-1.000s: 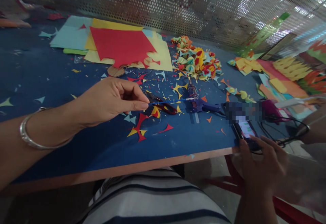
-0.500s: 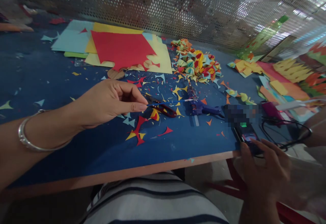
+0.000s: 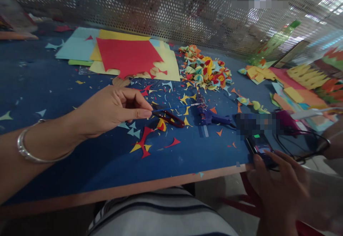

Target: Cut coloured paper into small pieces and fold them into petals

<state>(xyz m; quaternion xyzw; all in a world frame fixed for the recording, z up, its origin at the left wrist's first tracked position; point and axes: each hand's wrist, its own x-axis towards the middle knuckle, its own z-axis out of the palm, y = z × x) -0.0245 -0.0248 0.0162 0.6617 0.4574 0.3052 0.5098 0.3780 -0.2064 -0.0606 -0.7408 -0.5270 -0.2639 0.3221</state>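
My left hand (image 3: 112,109) hovers over the blue table (image 3: 80,164), thumb and forefinger pinched on the near end of a thin blue stick (image 3: 174,107). The stick's far end points at a blue glue gun (image 3: 211,116). Red-handled scissors (image 3: 171,118) lie just beyond my fingertips among paper scraps. My right hand (image 3: 278,186) is at the table's front right edge, its fingers curled round a dark phone (image 3: 259,144).
Red, yellow and light-blue paper sheets (image 3: 128,55) lie at the back. A heap of folded coloured paper pieces (image 3: 205,69) sits beside them. More cut paper (image 3: 302,82) and black cables (image 3: 302,143) are on the right, by another person's arm (image 3: 332,139). A perforated metal screen (image 3: 160,7) closes the back.
The phone's screen has gone from lit to mostly dark. My left hand keeps its pinch on the stick and has barely shifted. My right hand stays on the phone.
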